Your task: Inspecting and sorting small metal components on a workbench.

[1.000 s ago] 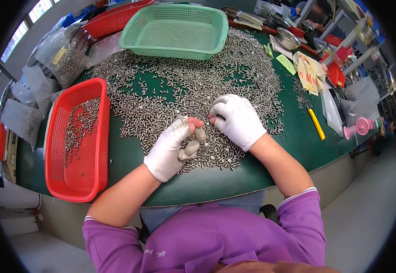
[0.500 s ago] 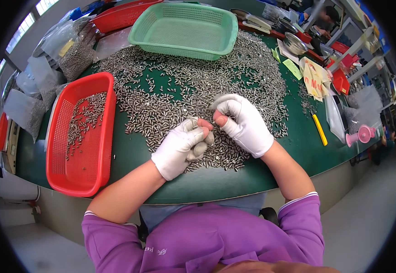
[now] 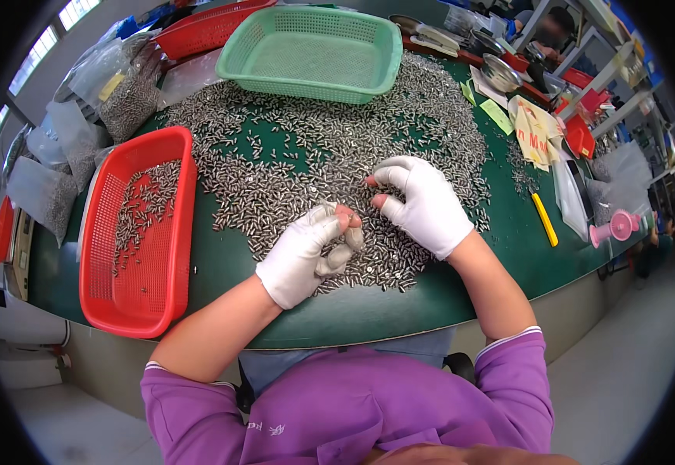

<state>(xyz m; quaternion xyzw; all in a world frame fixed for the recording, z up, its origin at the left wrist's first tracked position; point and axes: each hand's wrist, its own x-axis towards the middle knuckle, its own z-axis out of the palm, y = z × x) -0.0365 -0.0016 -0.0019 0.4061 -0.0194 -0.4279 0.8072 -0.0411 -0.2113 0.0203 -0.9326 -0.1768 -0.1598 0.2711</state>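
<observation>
My left hand (image 3: 303, 254), in a white glove with bare thumb and index tips, is closed above the near part of a spread of small silvery metal pins (image 3: 260, 209). Its thumb and index finger pinch together, and whatever lies between them is too small to make out. To its right, my right hand (image 3: 424, 208) wears a similar glove. Its bare thumb and index tips point toward the left hand and stand apart, with nothing visible between them. The two hands do not touch.
A red basket (image 3: 184, 256) with some pins inside stands at the left. At the back is a green basket (image 3: 298, 87). Filled plastic bags (image 3: 129, 101) crowd the far left. A yellow cutter (image 3: 544, 220) and a pink stand (image 3: 623, 225) lie on the right of the green table (image 3: 329, 325).
My right hand has drawn away to the right from the left hand, and its thumb and index finger have spread. The left hand has barely shifted and stays pinched.
</observation>
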